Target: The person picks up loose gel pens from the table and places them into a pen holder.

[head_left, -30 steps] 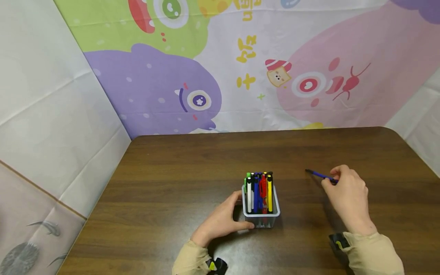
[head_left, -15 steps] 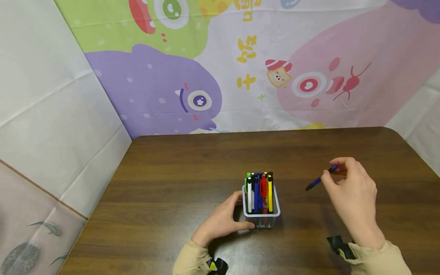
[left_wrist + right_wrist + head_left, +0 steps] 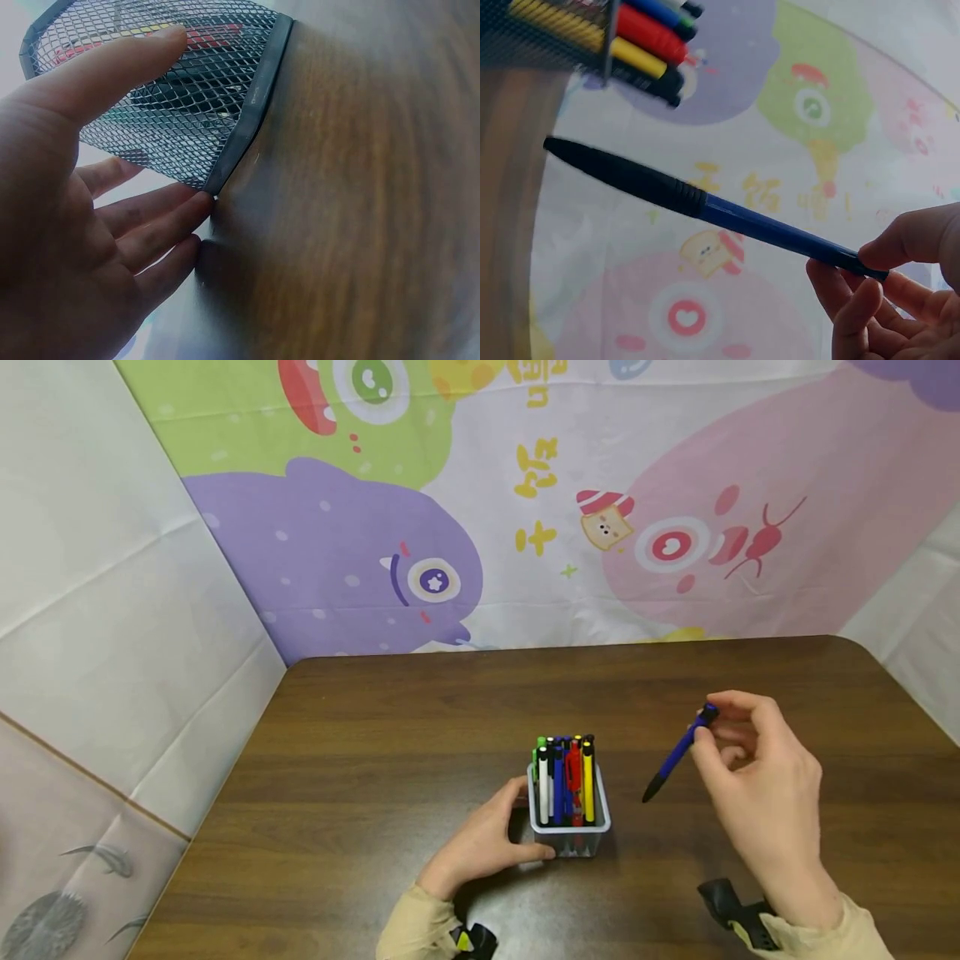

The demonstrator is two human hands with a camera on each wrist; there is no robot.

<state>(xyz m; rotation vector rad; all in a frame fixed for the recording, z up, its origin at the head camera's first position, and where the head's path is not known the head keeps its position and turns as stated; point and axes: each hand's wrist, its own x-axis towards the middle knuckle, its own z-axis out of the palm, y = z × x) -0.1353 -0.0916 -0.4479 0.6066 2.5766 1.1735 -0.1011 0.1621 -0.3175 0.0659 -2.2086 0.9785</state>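
A square mesh pen holder (image 3: 572, 841) with a pale rim stands upright on the table, full of pens (image 3: 558, 785) in white, blue, red, yellow and green. My left hand (image 3: 480, 839) holds it from the left side; in the left wrist view the thumb lies along the mesh and the fingertips reach its dark bottom edge (image 3: 251, 112). To the right, my right hand (image 3: 772, 785) pinches a blue pen (image 3: 678, 753) near its top end between thumb and fingers. The pen's black grip (image 3: 630, 174) and tip slant down and left, toward the holder.
The brown wooden table (image 3: 375, 735) has rounded back corners. Behind it hangs a cartoon-printed cloth (image 3: 525, 593), with a white sheet (image 3: 135, 610) along the left. Black straps (image 3: 735, 914) are worn on both wrists.
My right hand has lifted the blue pen off the table and turned it from nearly level to slanting tip-down, bringing the tip left. My left hand and the holder have stayed put.
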